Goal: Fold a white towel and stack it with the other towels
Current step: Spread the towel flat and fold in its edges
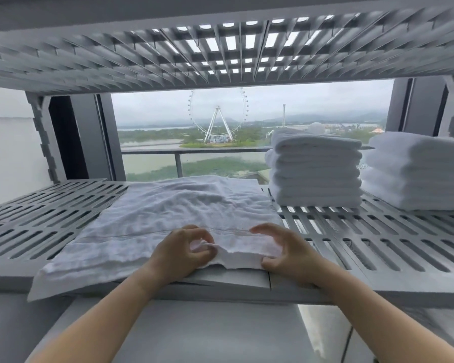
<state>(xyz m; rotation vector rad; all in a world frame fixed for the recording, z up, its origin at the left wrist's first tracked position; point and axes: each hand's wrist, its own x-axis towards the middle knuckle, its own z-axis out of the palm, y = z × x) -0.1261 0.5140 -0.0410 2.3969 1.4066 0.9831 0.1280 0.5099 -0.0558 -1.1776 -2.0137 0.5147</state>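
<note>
Your left hand (184, 247) pinches the near edge of the white towel (168, 210), which lies spread on the grey slotted shelf (37, 221). Your right hand (281, 250) curls around the same edge. At the right stand two towel piles (315, 174), and behind them is a window (155, 108).
</note>
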